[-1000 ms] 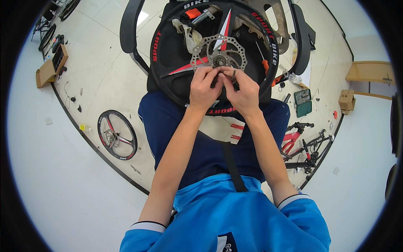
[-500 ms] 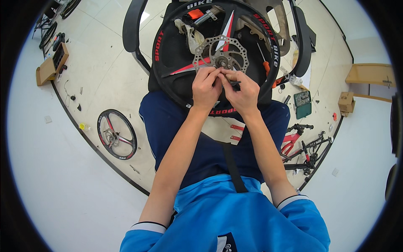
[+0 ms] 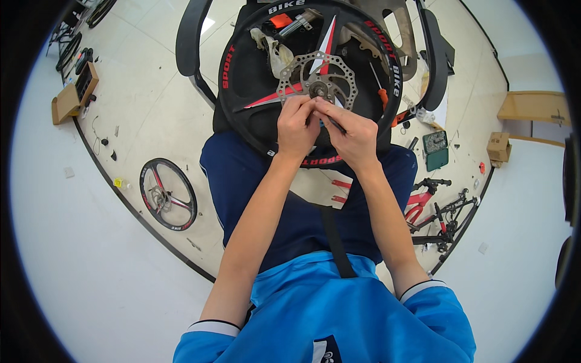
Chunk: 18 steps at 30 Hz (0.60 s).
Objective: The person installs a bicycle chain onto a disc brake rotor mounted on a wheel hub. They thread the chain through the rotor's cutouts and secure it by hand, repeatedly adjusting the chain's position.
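Note:
A black bicycle wheel (image 3: 242, 130) with red and white spokes lies flat on the seat of a black chair in front of me. A perforated brake disc (image 3: 347, 78) sits at its centre, around the hub (image 3: 318, 89). My left hand (image 3: 295, 130) and my right hand (image 3: 354, 134) meet at the hub's near side, fingertips pinched together. A thin dark rod (image 3: 338, 125) shows between my right hand's fingers; its ends are hidden. What my left fingertips pinch is too small and covered to make out.
On the wheel lie a crumpled whitish glove or cloth (image 3: 277, 55), a metal tube (image 3: 298, 24) and an orange-handled screwdriver (image 3: 384, 97). Chair armrests (image 3: 189, 36) flank it. A second wheel (image 3: 168, 193), a green case (image 3: 436, 151) and bike frames (image 3: 433, 209) are on the floor.
My right hand has turned and shifted slightly, its fingers now straighter and the dark rod tilted differently. My left hand stays nearly still at the hub. The disc has moved slightly left.

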Tool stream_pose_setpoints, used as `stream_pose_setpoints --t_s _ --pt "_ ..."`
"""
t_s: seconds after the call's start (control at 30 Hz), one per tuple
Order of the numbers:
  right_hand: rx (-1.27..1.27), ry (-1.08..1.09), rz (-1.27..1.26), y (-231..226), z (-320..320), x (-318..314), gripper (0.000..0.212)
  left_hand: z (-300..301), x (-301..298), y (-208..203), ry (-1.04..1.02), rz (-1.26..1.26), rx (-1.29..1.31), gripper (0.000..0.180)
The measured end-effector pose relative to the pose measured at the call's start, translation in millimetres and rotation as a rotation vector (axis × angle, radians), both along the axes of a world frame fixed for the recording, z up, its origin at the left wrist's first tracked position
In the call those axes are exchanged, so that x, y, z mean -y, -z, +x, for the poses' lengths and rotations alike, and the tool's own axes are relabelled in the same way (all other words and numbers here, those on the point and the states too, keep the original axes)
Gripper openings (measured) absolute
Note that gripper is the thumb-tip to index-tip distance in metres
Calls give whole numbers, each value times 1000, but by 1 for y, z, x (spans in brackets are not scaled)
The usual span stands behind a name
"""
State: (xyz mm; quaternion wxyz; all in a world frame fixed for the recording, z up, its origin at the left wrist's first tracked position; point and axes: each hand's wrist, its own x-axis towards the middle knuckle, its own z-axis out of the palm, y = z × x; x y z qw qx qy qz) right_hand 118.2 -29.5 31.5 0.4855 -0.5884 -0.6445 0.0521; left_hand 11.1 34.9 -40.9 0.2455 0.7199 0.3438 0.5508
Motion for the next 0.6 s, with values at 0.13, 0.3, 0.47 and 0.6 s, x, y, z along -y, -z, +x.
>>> stream_pose_setpoints --t_s 0.13,0.3,0.47,0.6 --pt "21 81 20 2 1 0 25 -1 2 -7 1 -1 -7 19" --pt "-36 117 64 7 2 -1 23 -2 2 -8 4 9 -13 21" --pt "-63 138 110 10 -3 0 22 -1 3 -6 31 6 -7 24" --pt "-59 125 95 11 -4 -1 19 -3 2 -5 49 8 -14 27"
